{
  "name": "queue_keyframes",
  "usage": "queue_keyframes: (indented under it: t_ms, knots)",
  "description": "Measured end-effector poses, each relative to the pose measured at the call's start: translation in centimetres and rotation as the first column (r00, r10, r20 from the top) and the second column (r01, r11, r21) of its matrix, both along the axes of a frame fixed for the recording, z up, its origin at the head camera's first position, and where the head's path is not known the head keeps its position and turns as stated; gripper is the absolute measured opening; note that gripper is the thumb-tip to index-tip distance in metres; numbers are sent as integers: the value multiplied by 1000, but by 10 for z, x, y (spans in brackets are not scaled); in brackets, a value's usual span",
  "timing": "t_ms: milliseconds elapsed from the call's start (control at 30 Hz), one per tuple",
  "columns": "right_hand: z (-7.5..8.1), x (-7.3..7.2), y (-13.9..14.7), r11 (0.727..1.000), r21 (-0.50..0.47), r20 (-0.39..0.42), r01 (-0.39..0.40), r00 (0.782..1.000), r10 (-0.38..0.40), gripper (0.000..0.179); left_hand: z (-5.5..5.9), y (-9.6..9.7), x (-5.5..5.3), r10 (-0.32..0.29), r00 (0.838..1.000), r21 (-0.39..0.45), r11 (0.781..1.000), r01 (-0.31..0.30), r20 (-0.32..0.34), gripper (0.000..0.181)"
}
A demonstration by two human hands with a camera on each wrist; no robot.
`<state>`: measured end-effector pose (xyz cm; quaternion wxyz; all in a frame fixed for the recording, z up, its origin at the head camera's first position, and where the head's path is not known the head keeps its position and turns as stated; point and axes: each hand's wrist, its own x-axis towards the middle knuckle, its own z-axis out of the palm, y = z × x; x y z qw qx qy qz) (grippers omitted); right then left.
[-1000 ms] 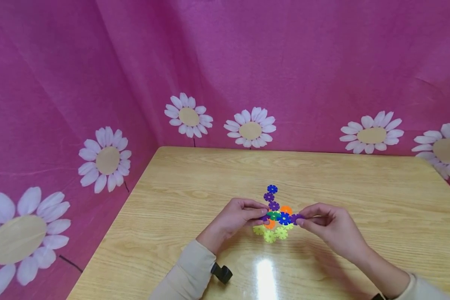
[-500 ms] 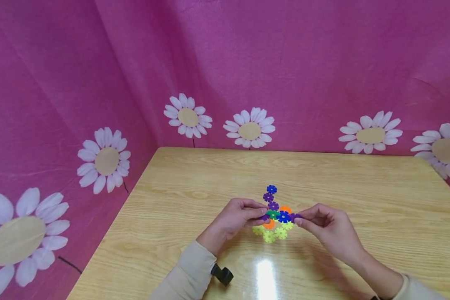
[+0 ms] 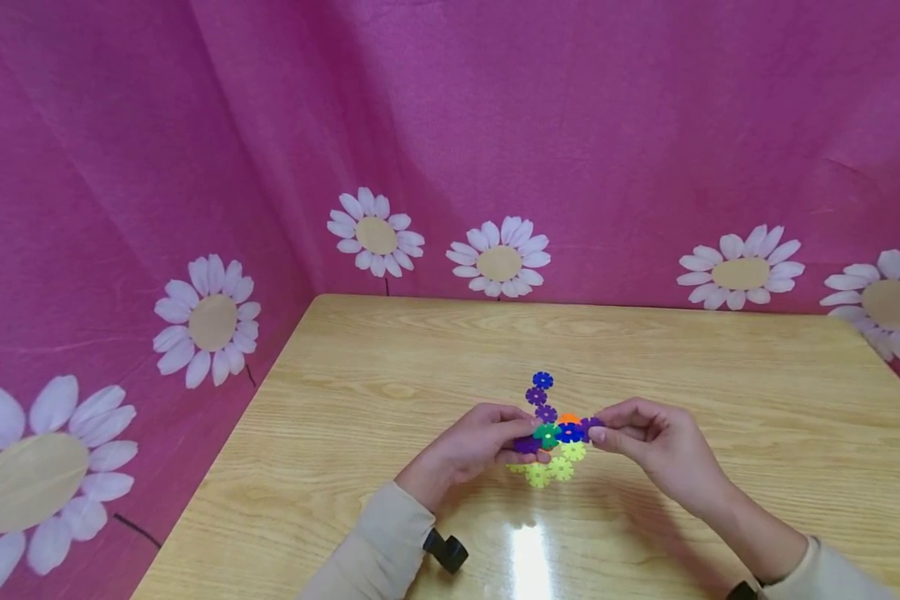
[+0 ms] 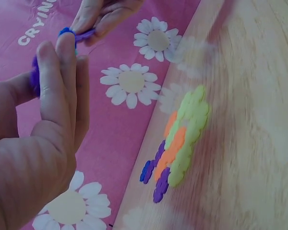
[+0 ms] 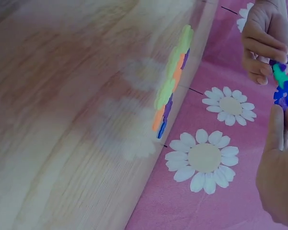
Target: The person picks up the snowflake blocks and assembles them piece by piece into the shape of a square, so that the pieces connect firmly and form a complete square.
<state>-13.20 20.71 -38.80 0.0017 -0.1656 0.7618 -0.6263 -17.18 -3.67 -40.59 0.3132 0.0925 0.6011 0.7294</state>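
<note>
Above the table, both hands hold a short chain of flower-shaped interlocking discs. My left hand (image 3: 468, 446) grips its left purple disc (image 3: 527, 445) between thumb and fingers. A green disc (image 3: 547, 435) and a blue disc (image 3: 569, 432) come after it. At the right end, my right hand (image 3: 667, 454) pinches another purple disc (image 3: 590, 426) with thumb and fingertips. Beneath the chain, a flat group of joined discs lies on the table: yellow-green discs (image 3: 538, 476), orange discs (image 4: 169, 155), purple discs (image 3: 546, 413) and a blue disc (image 3: 543, 380). The hands and chain partly cover this group in the head view.
The wood-grain table (image 3: 390, 358) has a glossy top with a bright reflection near the front. Pink cloth (image 3: 607, 125) printed with white daisies hangs behind and on the left. A black wrist camera (image 3: 446, 551) sits at the left sleeve.
My left hand has turned slightly, tilting the green disc and showing more of the left purple disc. The right end of the chain has risen a little. The group on the table stays put.
</note>
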Motion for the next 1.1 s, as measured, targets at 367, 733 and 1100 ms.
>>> queue_keyframes:
  t_ms: [367,733,1100]
  knots:
    - [-5,-5,-4,1000,13,47,-20,999,19,23,7,13,0,-124,991,5,992,124,39,43]
    - [-5,-6,-11,991,132,16,-19,1000,17,20,8,22,2,-129,990,26,991,128,64,38]
    - [-3,-11,-3,961,274,-37,39,999,-30,21,5,18,1,-71,997,-24,997,72,42,35]
